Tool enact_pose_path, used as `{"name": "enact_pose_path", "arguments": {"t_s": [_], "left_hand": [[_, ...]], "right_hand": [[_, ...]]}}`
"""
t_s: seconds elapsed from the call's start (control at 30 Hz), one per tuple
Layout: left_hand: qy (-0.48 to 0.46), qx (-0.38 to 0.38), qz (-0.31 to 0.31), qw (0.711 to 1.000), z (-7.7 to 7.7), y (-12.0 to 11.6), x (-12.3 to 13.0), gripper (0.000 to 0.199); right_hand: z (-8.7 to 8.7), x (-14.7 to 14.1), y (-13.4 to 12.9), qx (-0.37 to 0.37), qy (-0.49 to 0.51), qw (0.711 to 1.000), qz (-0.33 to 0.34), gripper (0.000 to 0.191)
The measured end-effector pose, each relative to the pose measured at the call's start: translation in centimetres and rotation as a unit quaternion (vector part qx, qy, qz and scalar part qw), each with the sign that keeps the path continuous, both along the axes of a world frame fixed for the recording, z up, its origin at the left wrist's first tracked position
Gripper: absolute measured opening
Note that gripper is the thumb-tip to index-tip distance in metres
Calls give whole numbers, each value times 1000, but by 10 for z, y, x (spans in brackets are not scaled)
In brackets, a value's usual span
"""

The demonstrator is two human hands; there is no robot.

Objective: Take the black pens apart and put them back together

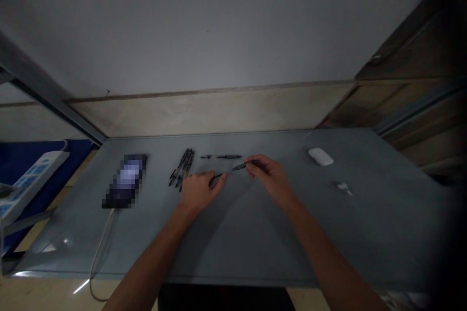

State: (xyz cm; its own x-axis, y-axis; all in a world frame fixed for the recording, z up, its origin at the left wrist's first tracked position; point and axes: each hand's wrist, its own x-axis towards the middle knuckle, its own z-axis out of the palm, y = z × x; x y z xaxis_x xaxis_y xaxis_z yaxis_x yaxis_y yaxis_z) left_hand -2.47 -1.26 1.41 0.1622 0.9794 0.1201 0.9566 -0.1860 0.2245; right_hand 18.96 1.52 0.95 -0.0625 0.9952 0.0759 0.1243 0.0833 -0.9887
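Observation:
Above the middle of the grey table [251, 243], my left hand [200, 189] and my right hand [269, 175] are closed on a slim black pen [239, 167]. My left thumb and fingers pinch its left end, and my right fingertips grip its right end. A paler stretch shows midway along it; I cannot tell whether the pen is whole or in two parts there. Just beyond my hands, a single black pen [222, 157] lies crosswise on the table. Several similar pens [183, 166] lie bunched together to the left, close to my left hand.
On the left lies a blurred-out phone [126, 180] with a white cable [100, 252] running off the front edge. A white rounded case [320, 156] and a small white piece [344, 188] are on the right. A power strip [32, 182] lies beyond the table's left side.

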Motion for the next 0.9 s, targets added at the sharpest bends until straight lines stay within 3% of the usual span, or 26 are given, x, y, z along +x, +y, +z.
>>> {"name": "enact_pose_path", "arguments": {"t_s": [0.17, 0.3, 0.53, 0.67, 0.8, 0.9], "left_hand": [[2, -8, -12, 1000, -2, 0, 0, 58], [-28, -6, -57, 998, -3, 2, -2, 44], [-50, -9, -111, 993, -9, -1, 0, 33], [-69, -19, -120, 990, -10, -1, -1, 35], [-61, -31, -157, 985, -7, -2, 0, 29], [-55, -38, -154, 986, -5, -2, 1, 31]], "right_hand": [[1, -5, -2, -13, -10, 999, 41, 17], [-1, -7, -2, -20, -5, 998, 56, 20], [-5, -15, -7, -13, -49, 988, 145, 20], [-6, -18, -9, 20, -101, 984, 143, 19], [-8, -16, -9, 34, -201, 972, 118, 47], [-7, -14, -9, 58, -209, 967, 135, 41]]}}
